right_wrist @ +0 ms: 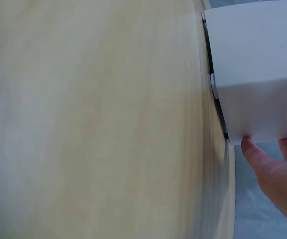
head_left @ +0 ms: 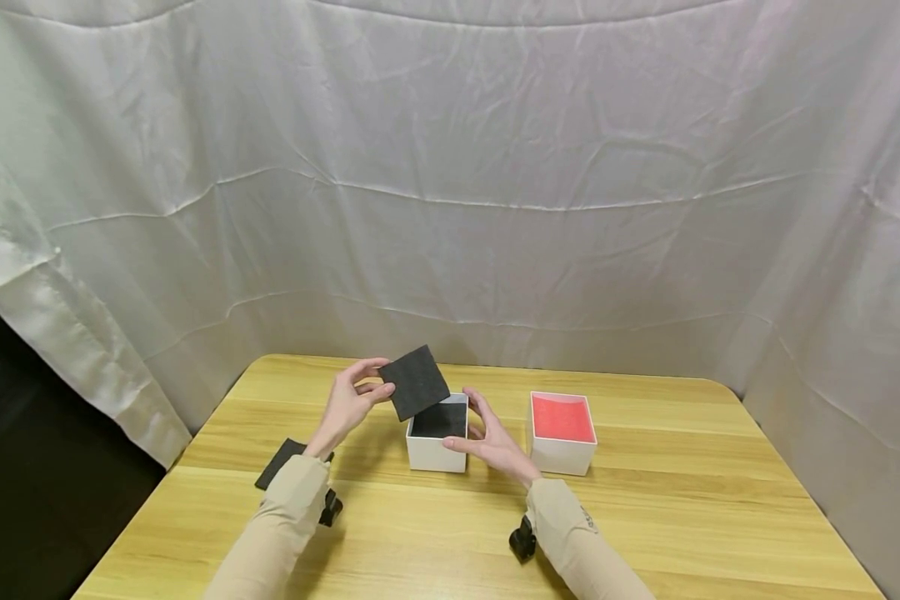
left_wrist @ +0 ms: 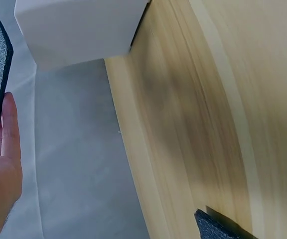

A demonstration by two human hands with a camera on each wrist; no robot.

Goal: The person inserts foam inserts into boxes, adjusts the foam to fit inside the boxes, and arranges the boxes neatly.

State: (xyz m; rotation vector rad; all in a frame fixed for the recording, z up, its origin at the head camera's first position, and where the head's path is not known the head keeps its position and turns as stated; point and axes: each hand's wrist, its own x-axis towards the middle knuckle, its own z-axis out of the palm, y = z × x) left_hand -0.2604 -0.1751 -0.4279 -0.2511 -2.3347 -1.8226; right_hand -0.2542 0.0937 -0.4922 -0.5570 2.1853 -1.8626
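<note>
My left hand [head_left: 351, 402] pinches a thin black foam-like square [head_left: 416, 382] at its left corner, between thumb and fingers. The square is tilted above the left rim of an open white box [head_left: 435, 454] and covers part of its opening. Inside that box a dark flat surface [head_left: 441, 420] shows. My right hand [head_left: 492, 437] holds the box at its right side, thumb near the front corner and a finger at the back corner. In the right wrist view, the thumb tip touches the box wall [right_wrist: 258, 99].
A second white box [head_left: 562, 458] with a red sheet [head_left: 562, 418] inside stands to the right. Another black square [head_left: 279, 460] lies on the wooden table [head_left: 690, 500] at left, partly hidden by the left forearm. A pale curtain [head_left: 495, 250] hangs behind the table.
</note>
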